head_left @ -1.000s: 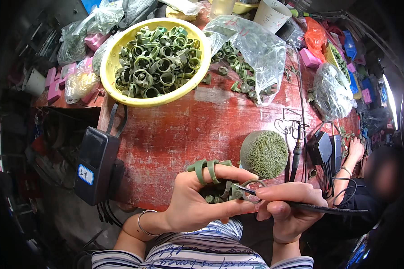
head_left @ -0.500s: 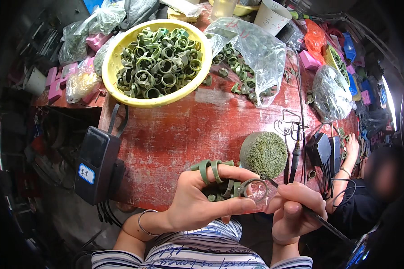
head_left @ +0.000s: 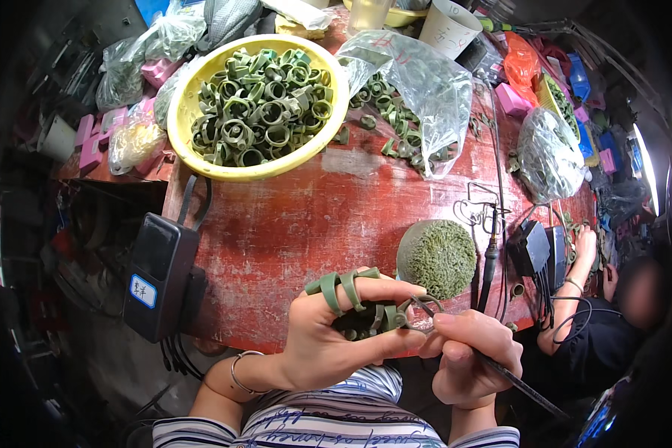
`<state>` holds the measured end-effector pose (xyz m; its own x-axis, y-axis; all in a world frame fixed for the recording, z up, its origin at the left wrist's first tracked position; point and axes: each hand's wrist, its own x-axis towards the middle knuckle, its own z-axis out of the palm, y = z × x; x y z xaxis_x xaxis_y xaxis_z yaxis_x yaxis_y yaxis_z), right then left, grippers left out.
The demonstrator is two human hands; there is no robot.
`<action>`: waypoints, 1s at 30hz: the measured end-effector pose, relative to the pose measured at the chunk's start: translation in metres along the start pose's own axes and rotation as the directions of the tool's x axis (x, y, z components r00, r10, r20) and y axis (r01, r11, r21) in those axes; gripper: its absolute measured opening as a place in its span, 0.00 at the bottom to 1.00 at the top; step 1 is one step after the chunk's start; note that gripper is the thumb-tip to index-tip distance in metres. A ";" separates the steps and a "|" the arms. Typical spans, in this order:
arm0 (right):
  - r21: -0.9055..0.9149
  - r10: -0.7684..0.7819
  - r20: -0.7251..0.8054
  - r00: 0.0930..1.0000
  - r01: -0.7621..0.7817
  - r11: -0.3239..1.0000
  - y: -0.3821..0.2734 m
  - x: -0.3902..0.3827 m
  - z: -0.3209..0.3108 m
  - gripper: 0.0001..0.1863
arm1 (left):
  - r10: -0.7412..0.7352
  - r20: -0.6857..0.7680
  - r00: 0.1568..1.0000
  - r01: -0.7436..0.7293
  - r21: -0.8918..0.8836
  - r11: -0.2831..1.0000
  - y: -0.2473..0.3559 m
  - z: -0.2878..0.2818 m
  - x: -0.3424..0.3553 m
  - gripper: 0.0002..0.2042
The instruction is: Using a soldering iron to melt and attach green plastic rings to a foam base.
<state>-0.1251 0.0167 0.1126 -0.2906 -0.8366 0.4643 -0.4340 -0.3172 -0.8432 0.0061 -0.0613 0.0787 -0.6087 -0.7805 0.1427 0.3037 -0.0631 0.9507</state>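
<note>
My left hand [head_left: 310, 332] is closed around several green rings. Two wider green bands [head_left: 336, 293] sit over its index finger, and more rings bunch below them in the palm. Between thumb and index fingertip sticks out a thin green ring [head_left: 402, 316] with a round setting. My right hand [head_left: 476, 355] pinches a slim dark pen-like tool [head_left: 519, 384], whose thin tip reaches into that ring's opening. Just beyond my hands stands a round block with a rough, crumbly green top [head_left: 444, 261].
A yellow basin [head_left: 183, 149] full of green rings stands at the back left. Beside it, a clear plastic bag [head_left: 444, 112] spills more rings onto the red table [head_left: 276, 224]. A black box [head_left: 157, 276] sits left, a wire stand [head_left: 493, 216] right. Another person's arm [head_left: 575, 287] works at far right.
My right hand has moved left and slightly inward, bringing the tool's tip from the ring's outer edge into its opening. My left hand has tilted a little, its bands shifting left.
</note>
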 end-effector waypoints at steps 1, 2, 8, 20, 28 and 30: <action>0.000 0.000 0.000 1.000 0.000 1.000 0.000 -0.001 0.000 0.09 | 0.047 0.004 0.999 -0.047 0.033 0.998 0.000 -0.001 0.001 0.17; 0.016 0.014 -0.020 1.000 -0.014 1.000 0.001 -0.003 -0.001 0.09 | 0.093 0.010 0.996 -0.093 0.067 0.993 0.000 -0.001 0.002 0.17; 0.007 -0.040 -0.027 0.999 0.040 0.999 -0.003 -0.003 -0.006 0.09 | 0.167 0.020 0.986 -0.168 0.107 0.980 0.002 -0.002 0.004 0.18; -0.021 0.057 -0.048 0.997 -0.058 0.998 0.000 -0.015 -0.011 0.12 | 0.351 -0.024 0.936 -0.329 0.293 0.897 0.003 -0.004 0.003 0.21; 0.016 -0.047 -0.052 0.998 0.047 0.999 -0.001 -0.016 -0.010 0.13 | 0.300 -0.050 0.952 -0.274 0.287 0.918 -0.001 -0.005 0.000 0.21; 0.001 0.137 -0.112 0.984 -0.138 0.990 -0.006 -0.013 -0.008 0.12 | 0.319 -0.054 0.946 -0.295 0.258 0.920 -0.002 -0.004 0.000 0.22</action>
<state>-0.1255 0.0328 0.1138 -0.4407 -0.8172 0.3714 -0.3887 -0.1992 -0.8996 0.0084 -0.0641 0.0756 -0.4398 -0.7922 0.4231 0.2701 0.3326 0.9036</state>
